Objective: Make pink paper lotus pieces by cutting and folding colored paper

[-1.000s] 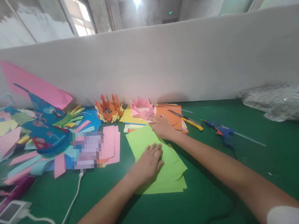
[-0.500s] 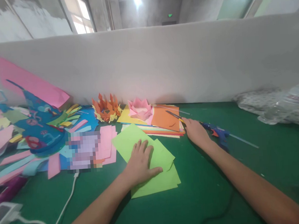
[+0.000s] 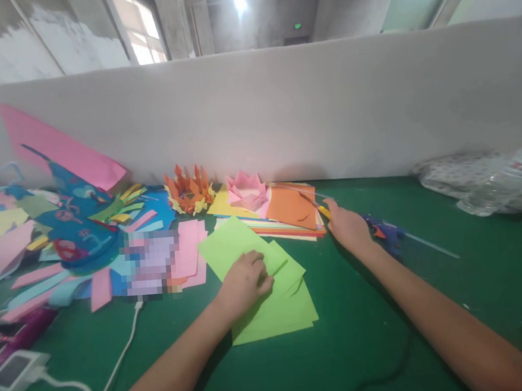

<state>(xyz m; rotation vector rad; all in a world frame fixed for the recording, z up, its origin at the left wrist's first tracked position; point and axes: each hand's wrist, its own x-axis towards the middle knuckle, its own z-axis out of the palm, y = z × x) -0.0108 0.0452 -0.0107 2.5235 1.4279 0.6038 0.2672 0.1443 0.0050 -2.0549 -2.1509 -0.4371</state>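
In the head view, my left hand (image 3: 246, 284) has its fingers curled in a pinch at the lifted edge of the top sheet of light green paper (image 3: 296, 315). The several green sheets overlap at angles on the table. My right hand (image 3: 347, 224) is closed around the yellow handle of a pair of scissors (image 3: 324, 211). Their dark blades point up and left over an orange sheet (image 3: 291, 205) on the stack of coloured paper. Just right of that hand lies a blue glue gun (image 3: 389, 234) with a clear glue stick, partly hidden by my wrist.
An orange paper crown (image 3: 190, 191) and a pink paper flower (image 3: 246, 190) stand at the back. Left are a blue cone hat (image 3: 80, 232), pink sheets (image 3: 189, 254), paper strips and a white cable (image 3: 122, 354). A plastic bottle (image 3: 505, 181) lies far right before the white partition (image 3: 348, 106).
My left hand's spread fingers have curled in and lifted an edge of the green paper. My right hand keeps the scissors near the paper stack. The view has shifted slightly.
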